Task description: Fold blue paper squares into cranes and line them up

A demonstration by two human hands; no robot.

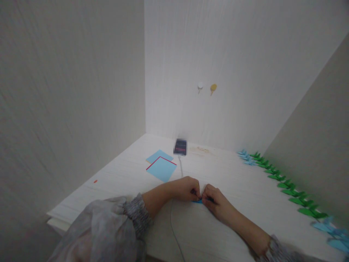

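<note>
My left hand (186, 188) and my right hand (215, 201) meet at the middle of the white table (114, 182), fingers curled and pinched together. Between the fingertips shows a small piece of blue folded paper (198, 201), pressed against the tabletop. Both hands grip it. Most of the paper is hidden under the fingers. My forearms reach in from the lower edge, in grey gauzy sleeves.
Blue paper squares (161, 167), one with a red edge, lie beyond my hands. A dark phone (180, 147) leans at the wall, its white cable (174, 225) running toward me. A row of green (289, 189) and blue folded paper pieces (247, 156) lines the right wall. Two small hooks (207, 88) are on the back wall.
</note>
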